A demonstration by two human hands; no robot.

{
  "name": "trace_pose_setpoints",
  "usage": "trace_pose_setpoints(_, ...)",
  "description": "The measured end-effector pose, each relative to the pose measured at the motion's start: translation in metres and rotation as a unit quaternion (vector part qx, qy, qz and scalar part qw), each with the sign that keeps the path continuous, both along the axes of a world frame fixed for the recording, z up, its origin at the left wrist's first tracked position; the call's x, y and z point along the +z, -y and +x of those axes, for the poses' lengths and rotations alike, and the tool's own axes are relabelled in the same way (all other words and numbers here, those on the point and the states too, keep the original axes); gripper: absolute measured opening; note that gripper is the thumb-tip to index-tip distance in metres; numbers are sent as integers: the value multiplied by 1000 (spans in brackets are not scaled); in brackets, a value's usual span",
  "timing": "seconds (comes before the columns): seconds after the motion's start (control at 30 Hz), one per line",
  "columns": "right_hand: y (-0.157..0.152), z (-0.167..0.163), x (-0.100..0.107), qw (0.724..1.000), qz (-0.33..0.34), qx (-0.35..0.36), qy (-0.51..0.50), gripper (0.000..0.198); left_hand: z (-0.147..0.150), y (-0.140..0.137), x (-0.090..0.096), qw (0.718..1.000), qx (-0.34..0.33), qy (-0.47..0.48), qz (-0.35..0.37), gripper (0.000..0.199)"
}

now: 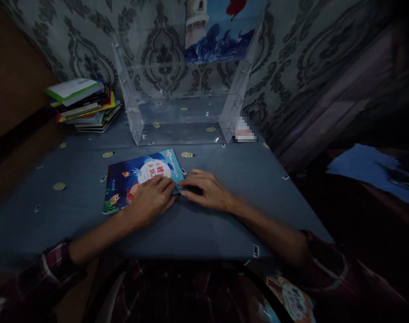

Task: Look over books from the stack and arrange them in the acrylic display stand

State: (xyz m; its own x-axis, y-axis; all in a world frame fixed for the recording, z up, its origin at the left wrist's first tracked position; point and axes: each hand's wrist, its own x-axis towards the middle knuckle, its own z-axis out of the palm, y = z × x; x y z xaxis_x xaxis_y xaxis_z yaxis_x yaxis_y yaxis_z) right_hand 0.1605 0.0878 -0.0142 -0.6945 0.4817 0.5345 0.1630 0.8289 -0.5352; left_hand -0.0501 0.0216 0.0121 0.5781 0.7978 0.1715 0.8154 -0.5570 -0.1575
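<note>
Plaid sleeves point(54, 262) at the lower edge lead to both hands at a blue picture book point(137, 174), which lies flat on the patterned tablecloth point(221, 235) before a clear rack point(182, 122). Left hand point(152, 195) rests palm down across the cover, fingers extended side by side; right hand point(207, 188) has thumb and fingertips at the book's right edge, whether pinching it cannot be told.

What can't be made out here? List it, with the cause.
All in the head view:
Part of the book: hidden by the left hand.
Whether the right hand pinches the book's edge: too dark to tell.
Spine titles in the stack of books: too small, blurred.
Top of the sea picture: cut off by the upper edge.
Item beside the clear stand: pixelated.
</note>
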Motion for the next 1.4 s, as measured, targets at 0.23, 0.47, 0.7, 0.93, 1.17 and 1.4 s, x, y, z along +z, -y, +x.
trace_pose_setpoints(0.23, 1, 2, 5, 981, 147, 25, 121, 27, -49, 23, 3, 999, 39, 16, -33, 50)
trace_pose_setpoints(0.47, -12, 3, 2, 965, 211, -7, 158, 29, -95, 45, 4, 989, 124, -1, -85, 67)
trace_pose_setpoints(0.7, -47, -3, 0, 962, 207, -36, 177, 31, -85, 63, 7, 988, 123, 22, -94, 66)
trace_pose_setpoints(0.93, -53, -9, -11, 973, 178, -59, 133, 30, -98, 70, 12, 983, 116, 67, -127, 53)
trace_pose_setpoints(1.17, -43, -10, -13, 972, 182, -83, 126, 27, -102, 78, 6, 994, 64, 76, -47, 34)
trace_pose_setpoints(1.4, -36, -10, -13, 969, 194, -93, 121, 26, -100, 83, 12, 987, 57, 132, -72, 27)
